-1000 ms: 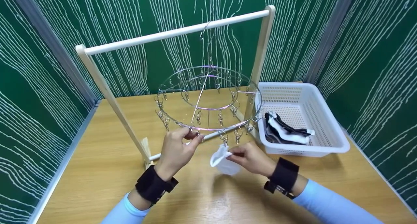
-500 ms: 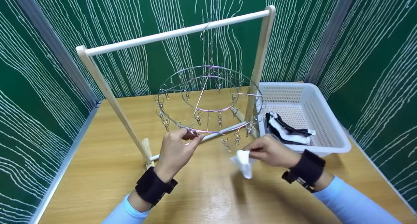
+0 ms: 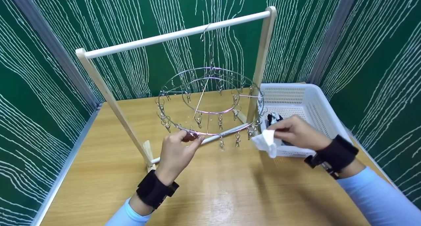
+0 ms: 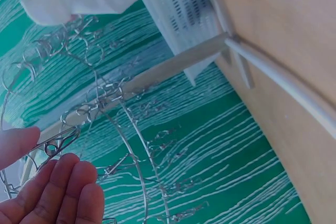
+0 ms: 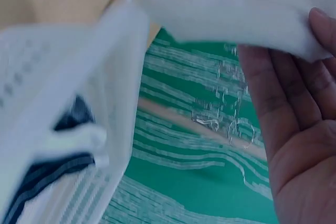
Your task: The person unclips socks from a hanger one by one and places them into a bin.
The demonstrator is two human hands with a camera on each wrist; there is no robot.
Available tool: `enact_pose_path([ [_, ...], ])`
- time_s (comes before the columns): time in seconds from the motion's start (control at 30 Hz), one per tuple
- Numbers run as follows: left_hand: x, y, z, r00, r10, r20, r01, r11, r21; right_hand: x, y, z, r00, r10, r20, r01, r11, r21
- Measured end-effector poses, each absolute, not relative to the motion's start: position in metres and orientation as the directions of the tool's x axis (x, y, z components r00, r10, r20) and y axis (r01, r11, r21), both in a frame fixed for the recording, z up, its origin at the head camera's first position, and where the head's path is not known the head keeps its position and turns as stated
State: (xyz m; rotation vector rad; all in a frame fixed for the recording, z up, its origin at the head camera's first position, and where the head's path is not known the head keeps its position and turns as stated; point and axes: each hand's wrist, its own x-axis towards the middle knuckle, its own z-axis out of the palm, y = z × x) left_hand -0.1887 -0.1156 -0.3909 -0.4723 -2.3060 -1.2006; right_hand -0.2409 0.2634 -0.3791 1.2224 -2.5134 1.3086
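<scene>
My left hand (image 3: 176,155) pinches a metal clip (image 4: 60,142) at the front left of the round wire hanger (image 3: 215,113), thumb on one side and fingers on the other. The right hand (image 3: 301,132) holds a thin white sock (image 3: 267,141) between thumb and fingers, over the near left edge of the white basket (image 3: 285,85). The sock hangs folded over and apart from the hanger. Black and white socks (image 3: 273,118) lie in the basket, partly hidden behind the right hand.
The hanger hooks over the bar of a wooden rack (image 3: 177,34). Several clips (image 3: 220,120) dangle from its two rings. The rack stands on a wooden table (image 3: 204,186), its right leg close beside the basket. Green panels with white streaks (image 3: 128,71) enclose the table.
My right hand has pulled the white sock away from a front clip and carried it right, up to the basket. The left hand stays at the hanger's front.
</scene>
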Motion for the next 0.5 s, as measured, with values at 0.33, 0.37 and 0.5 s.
enact_pose_path([
  [0.33, -0.189, -0.116, -0.391, -0.817, 0.063, 0.573, 0.510, 0.542, 0.668, -0.266, 0.295, -0.364, -0.819, -0.486, 0.305, -0.554, 0.531, -0.641],
  [0.37, -0.189, -0.117, -0.391, -0.819, 0.064, 0.571, 0.509, 0.542, 0.669, -0.269, 0.299, -0.363, -0.831, -0.473, 0.291, -0.538, 0.552, -0.637],
  [0.5, -0.189, -0.118, -0.391, -0.822, 0.066, 0.566, 0.504, 0.546, 0.669, -0.284, 0.314, -0.360, -0.872, -0.426, 0.242, -0.478, 0.632, -0.610],
])
